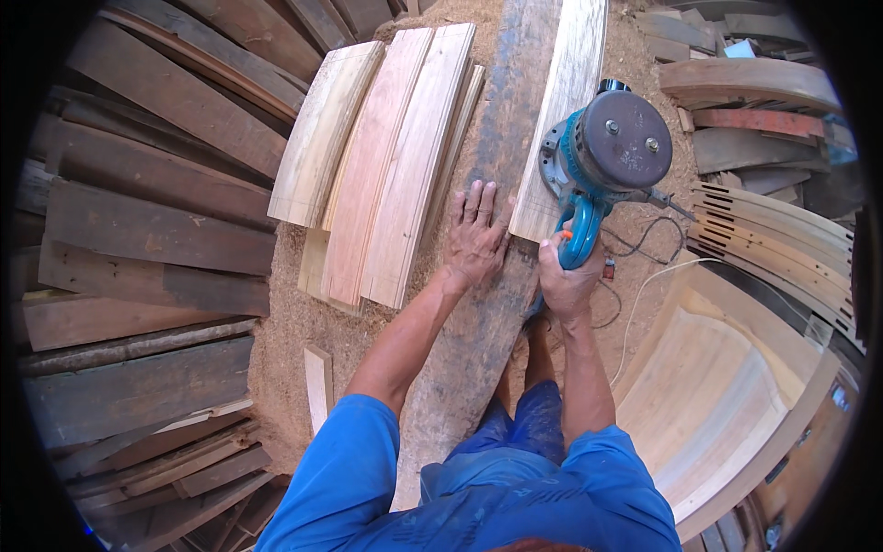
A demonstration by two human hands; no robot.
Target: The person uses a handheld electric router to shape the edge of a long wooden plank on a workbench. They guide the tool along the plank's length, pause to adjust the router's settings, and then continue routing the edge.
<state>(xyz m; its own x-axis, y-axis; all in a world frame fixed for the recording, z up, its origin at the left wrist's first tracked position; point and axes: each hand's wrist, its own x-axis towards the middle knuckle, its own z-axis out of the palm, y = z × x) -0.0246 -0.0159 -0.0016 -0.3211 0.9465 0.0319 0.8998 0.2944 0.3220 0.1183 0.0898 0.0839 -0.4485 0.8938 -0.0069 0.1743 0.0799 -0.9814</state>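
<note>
Sander point(607, 147) in R hand point(568, 276) | L hand point(476, 241) flat on plank point(469, 340)

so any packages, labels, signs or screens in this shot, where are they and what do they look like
None that can be made out: no package, sign or screen. The right hand grips a blue disc sander with a dark round top; any label on it is too small to tell. The left hand lies flat on a grey plank.
</note>
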